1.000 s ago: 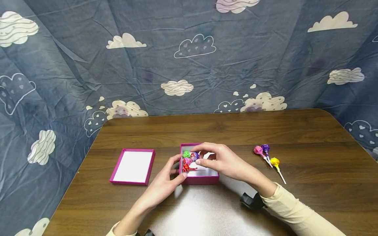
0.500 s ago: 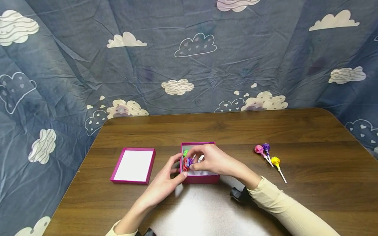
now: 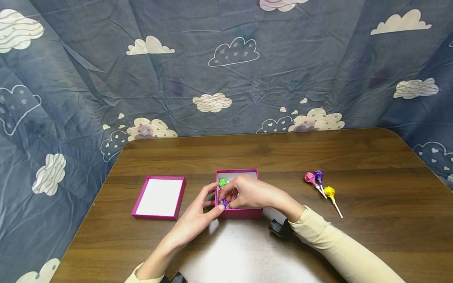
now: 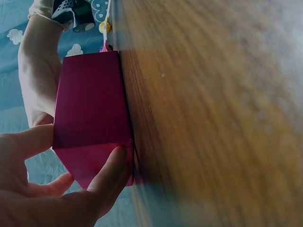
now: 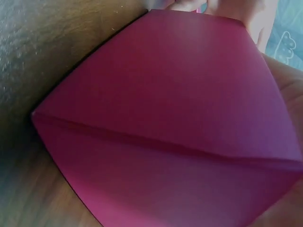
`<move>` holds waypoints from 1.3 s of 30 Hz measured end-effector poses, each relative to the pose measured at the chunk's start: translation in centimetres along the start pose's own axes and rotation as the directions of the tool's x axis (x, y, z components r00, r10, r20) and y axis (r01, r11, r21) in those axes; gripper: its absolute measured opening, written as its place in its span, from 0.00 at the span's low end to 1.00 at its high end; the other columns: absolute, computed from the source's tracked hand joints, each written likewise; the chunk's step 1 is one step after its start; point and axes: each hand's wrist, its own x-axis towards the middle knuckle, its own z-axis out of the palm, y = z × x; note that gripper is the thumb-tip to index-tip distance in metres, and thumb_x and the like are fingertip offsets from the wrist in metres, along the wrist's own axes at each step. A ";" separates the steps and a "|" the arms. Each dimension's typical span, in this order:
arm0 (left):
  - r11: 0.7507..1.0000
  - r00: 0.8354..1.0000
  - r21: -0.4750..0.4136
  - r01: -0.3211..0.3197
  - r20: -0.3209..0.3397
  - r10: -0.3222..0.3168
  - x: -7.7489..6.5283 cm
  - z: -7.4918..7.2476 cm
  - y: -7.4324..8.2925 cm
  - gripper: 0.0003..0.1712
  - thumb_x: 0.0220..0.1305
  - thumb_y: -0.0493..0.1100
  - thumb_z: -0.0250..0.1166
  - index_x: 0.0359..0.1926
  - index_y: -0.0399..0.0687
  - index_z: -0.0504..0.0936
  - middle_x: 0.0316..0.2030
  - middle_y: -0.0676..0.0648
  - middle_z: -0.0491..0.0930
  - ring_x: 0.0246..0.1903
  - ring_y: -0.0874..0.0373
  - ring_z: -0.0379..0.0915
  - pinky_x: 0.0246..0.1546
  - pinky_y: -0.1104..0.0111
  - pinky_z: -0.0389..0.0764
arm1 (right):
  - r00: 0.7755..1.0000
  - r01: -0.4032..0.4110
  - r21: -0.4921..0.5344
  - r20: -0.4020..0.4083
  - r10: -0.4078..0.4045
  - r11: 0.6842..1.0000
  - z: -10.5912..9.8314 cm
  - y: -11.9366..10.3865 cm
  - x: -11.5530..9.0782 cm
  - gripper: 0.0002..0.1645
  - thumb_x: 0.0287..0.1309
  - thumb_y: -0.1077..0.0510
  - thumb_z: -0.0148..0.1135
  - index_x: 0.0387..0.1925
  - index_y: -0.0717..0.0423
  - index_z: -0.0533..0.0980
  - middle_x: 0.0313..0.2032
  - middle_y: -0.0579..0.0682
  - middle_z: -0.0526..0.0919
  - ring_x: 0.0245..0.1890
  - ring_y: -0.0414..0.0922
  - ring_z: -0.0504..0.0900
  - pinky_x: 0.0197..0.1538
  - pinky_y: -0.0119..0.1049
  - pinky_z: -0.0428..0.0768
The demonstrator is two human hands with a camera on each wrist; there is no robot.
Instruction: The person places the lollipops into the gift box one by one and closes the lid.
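In the head view, a magenta box with a pale inside stands on the table. My left hand steadies it, fingers against the outside of its left wall and thumb at the near left corner. In the left wrist view, fairly straight fingers press on the box. My right hand reaches down inside, curled fingers and thumb pinching a purple-wrapped lollipop at the near left corner. A green lollipop lies by the left wall, with a strip of red wrapper below it; the hand hides the rest. Box walls fill most of the right wrist view.
A shallow magenta lid, white inside up, lies left of the box. To the right are a pink lollipop, a purple lollipop and a yellow lollipop. A cloud-patterned cloth hangs behind the wooden table.
My right hand has moved left and toward me inside the box, carrying the purple lollipop from over the other lollipops down to the near left corner. My left hand has stayed at the box.
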 end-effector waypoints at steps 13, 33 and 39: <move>1.000 1.000 0.001 -0.006 -0.004 0.006 0.1 0.1 0.1 0.37 0.67 0.52 0.65 0.73 0.65 0.59 0.70 0.50 0.61 0.61 0.48 0.68 0.51 0.49 0.72 | 1.000 -0.017 -0.120 0.014 0.019 0.993 0.6 0.1 0.4 0.16 0.48 0.71 0.69 0.27 0.45 0.82 0.23 0.35 0.81 0.27 0.32 0.79 0.35 0.28 0.78; 1.000 1.000 0.015 0.002 -0.015 -0.001 0.0 0.1 -0.1 0.36 0.67 0.51 0.64 0.72 0.66 0.60 0.70 0.50 0.62 0.61 0.48 0.67 0.51 0.47 0.72 | 0.999 -0.047 -0.133 0.014 0.049 0.990 0.5 -0.2 0.6 0.13 0.47 0.69 0.67 0.26 0.46 0.81 0.22 0.35 0.79 0.27 0.35 0.78 0.34 0.31 0.76; 1.000 1.000 0.005 -0.001 -0.005 0.001 0.0 0.1 -0.2 0.36 0.67 0.52 0.64 0.72 0.66 0.60 0.70 0.50 0.61 0.61 0.48 0.67 0.51 0.46 0.71 | 0.999 -0.055 -0.041 -0.006 0.054 0.998 -0.1 -0.6 0.1 0.13 0.51 0.71 0.62 0.31 0.50 0.82 0.25 0.39 0.80 0.26 0.37 0.78 0.31 0.31 0.76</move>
